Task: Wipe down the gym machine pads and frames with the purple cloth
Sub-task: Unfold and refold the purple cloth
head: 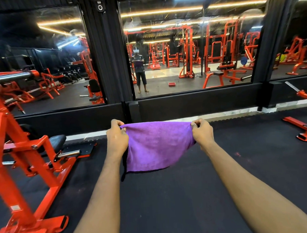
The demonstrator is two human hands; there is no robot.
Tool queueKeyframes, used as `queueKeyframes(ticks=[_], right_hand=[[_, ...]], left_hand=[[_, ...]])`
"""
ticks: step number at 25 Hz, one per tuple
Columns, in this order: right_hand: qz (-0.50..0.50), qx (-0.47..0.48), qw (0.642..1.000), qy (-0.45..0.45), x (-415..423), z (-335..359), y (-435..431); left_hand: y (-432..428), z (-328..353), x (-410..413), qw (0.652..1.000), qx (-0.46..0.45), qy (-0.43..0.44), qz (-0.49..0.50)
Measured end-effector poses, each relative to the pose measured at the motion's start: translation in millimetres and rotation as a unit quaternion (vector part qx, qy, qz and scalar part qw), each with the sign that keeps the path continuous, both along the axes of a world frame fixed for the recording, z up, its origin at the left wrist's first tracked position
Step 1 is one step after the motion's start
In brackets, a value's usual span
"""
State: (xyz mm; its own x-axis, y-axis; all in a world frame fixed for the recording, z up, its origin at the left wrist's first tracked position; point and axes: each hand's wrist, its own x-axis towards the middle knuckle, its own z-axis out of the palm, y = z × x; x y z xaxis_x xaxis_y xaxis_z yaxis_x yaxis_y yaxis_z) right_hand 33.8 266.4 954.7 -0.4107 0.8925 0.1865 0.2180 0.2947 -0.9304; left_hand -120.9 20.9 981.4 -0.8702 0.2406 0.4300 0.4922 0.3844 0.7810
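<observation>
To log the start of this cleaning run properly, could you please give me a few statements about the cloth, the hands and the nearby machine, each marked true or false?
1. The left hand and right hand each pinch an upper corner of the purple cloth. True.
2. The cloth is pressed on the black pad. False: it hangs in the air over the black floor mat, apart from the pad.
3. The red machine frame stands on the person's left. True.
4. The cloth is balled up in one hand. False: it is spread between both hands.
</observation>
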Motion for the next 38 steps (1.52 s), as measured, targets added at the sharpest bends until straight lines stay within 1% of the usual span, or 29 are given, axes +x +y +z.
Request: queueKeyframes(ticks=[2,4,6,9,12,14,16,18,20,21,23,24,26,27,29,31,33,35,36,38], right_hand=[[-0.038,0.031,0.999,-0.008,-1.0,-0.1,-5.0],[-0.044,0.072,0.996,0.006,-2.4,5.7,-15.3],[0.010,0.094,0.995,0.025,-7.4,13.4,-33.6],[0.130,0.079,0.988,0.012,-19.6,13.2,-57.7],[0.220,0.072,0.973,-0.010,-25.5,7.5,-72.2],[0.256,0.084,0.963,-0.021,-25.3,7.0,-76.5],[0.265,0.088,0.960,-0.021,-24.6,7.1,-78.7],[0.261,0.073,0.963,-0.006,-24.5,9.3,-82.7],[0.245,0.072,0.967,0.001,-25.1,11.7,-85.8],[0.218,0.077,0.973,0.002,-25.1,12.8,-84.7],[0.118,0.073,0.990,0.009,-20.5,14.6,-74.1],[0.055,0.051,0.997,0.011,-15.3,15.6,-65.2],[-0.050,-0.010,0.999,0.012,-3.5,15.5,-47.0],[-0.080,-0.033,0.996,0.017,0.9,14.1,-40.7],[-0.097,-0.040,0.994,0.030,5.2,9.6,-35.8],[-0.104,-0.001,0.994,0.037,6.6,6.0,-40.3],[-0.131,0.055,0.989,0.034,7.2,4.7,-48.8],[-0.150,0.090,0.984,0.022,6.0,7.0,-57.4],[-0.142,0.091,0.986,0.011,4.1,7.5,-62.0],[-0.084,0.071,0.994,-0.001,-1.7,5.0,-70.6]], left_hand=[[-2.3,-2.3,0.4,0.999,0.037,0.010,0.031],[1.9,-1.8,3.1,0.999,0.016,0.005,0.029],[12.8,-0.5,6.8,0.998,-0.058,-0.014,-0.019],[28.2,1.2,14.1,0.981,-0.143,-0.040,-0.122],[34.8,5.1,25.2,0.971,-0.161,-0.061,-0.168],[36.7,9.5,31.1,0.968,-0.158,-0.069,-0.180],[36.5,13.6,33.8,0.966,-0.169,-0.063,-0.187],[35.8,15.9,33.2,0.963,-0.184,-0.049,-0.191],[34.9,15.6,31.4,0.963,-0.183,-0.042,-0.192],[33.2,15.2,30.8,0.967,-0.173,-0.035,-0.186],[24.3,13.1,24.1,0.979,-0.145,-0.002,-0.146],[16.8,11.2,18.2,0.984,-0.136,0.015,-0.113],[-0.8,6.5,5.2,0.993,-0.107,0.025,-0.040],[-8.1,3.6,0.3,0.996,-0.087,0.023,-0.015],[-13.5,-2.7,-3.2,0.998,-0.053,0.018,0.006],[-10.5,-7.0,1.5,0.999,-0.030,0.015,0.019],[-4.3,-7.5,9.4,0.999,-0.014,-0.003,0.053],[4.1,-5.9,14.9,0.993,-0.051,-0.028,0.099],[9.0,-6.4,16.2,0.990,-0.081,-0.044,0.104],[21.7,-6.7,20.7,0.987,-0.128,-0.061,0.078]])
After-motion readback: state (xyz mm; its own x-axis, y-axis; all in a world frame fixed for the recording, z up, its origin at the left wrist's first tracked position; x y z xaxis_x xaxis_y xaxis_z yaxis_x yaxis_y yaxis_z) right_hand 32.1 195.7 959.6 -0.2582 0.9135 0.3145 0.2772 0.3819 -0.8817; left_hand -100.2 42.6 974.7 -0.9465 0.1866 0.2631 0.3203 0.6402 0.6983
